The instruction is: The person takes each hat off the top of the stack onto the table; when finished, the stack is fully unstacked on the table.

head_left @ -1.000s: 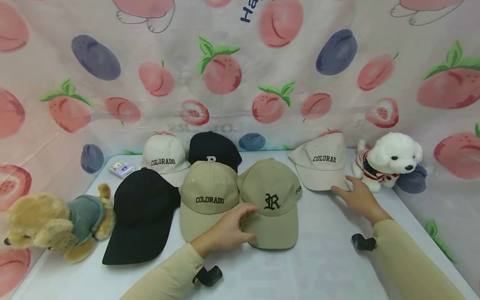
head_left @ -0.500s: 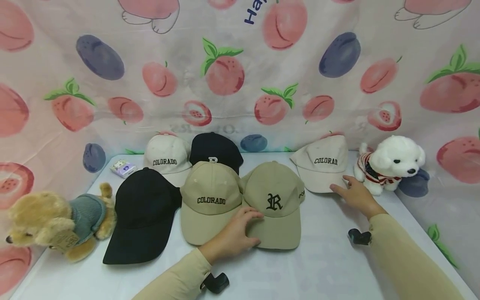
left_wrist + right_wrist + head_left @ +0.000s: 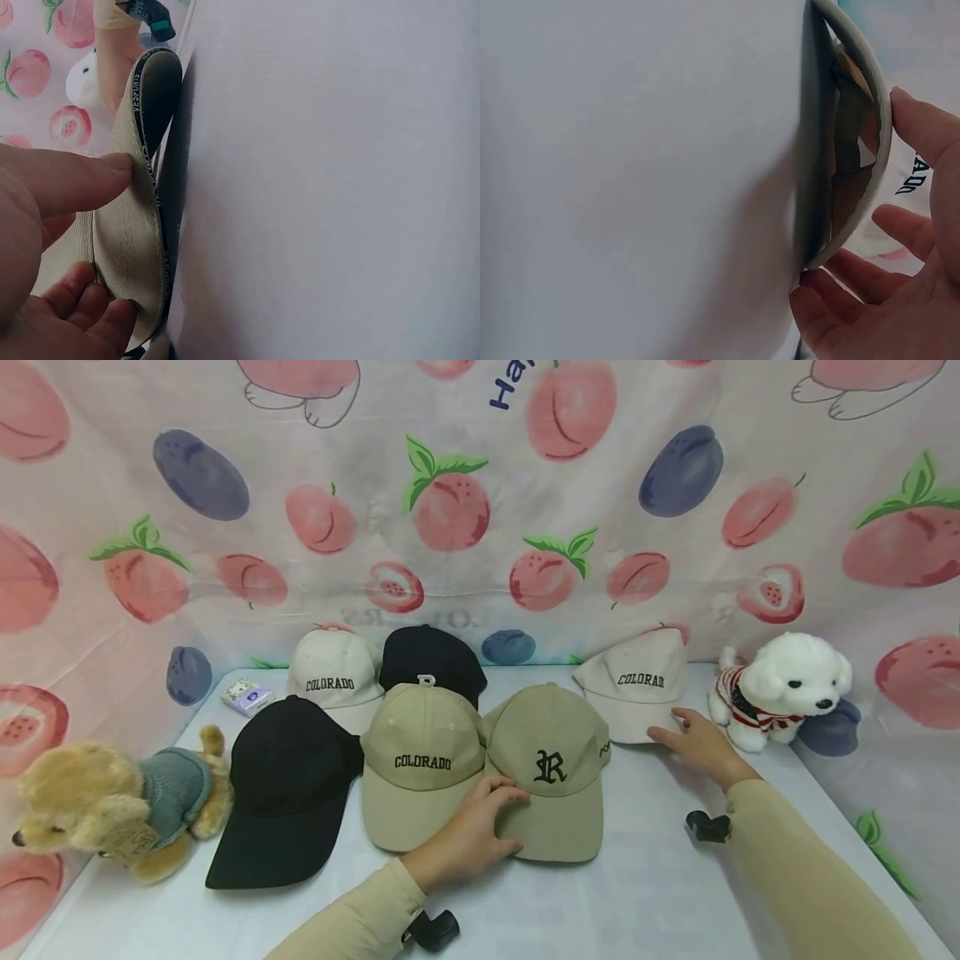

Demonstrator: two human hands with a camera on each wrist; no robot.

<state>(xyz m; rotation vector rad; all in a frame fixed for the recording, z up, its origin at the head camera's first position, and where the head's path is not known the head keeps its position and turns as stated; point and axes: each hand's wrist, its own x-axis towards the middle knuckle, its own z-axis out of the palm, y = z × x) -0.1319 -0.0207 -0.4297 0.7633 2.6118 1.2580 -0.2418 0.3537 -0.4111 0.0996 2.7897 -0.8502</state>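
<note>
My left hand [image 3: 467, 835] holds the left side of an olive-tan baseball cap [image 3: 555, 727] with a black R, its thumb and curled fingertips on the brim. In the left wrist view the thumb [image 3: 82, 180] touches the brim [image 3: 139, 232] near its front edge. On the right, my right hand [image 3: 701, 747] holds the brim side of an off-white COLORADO baseball cap [image 3: 637, 668]. Seen from the right wrist, thumb and fingers span that brim [image 3: 881, 142], whose underside shows. A tan COLORADO cap [image 3: 422, 727] sits close beside the R cap.
A black cap [image 3: 292, 777], another off-white COLORADO cap [image 3: 330, 668] and a dark cap [image 3: 431, 656] stand to the left and behind. A brown plush dog [image 3: 112, 802], a white plush dog [image 3: 783, 685] and a small purple pack [image 3: 247, 696] are on the white table [image 3: 630, 902].
The right hand has shifted left, and the off-white cap has moved and turned slightly left with it. The left hand has come a little right onto the R cap's brim.
</note>
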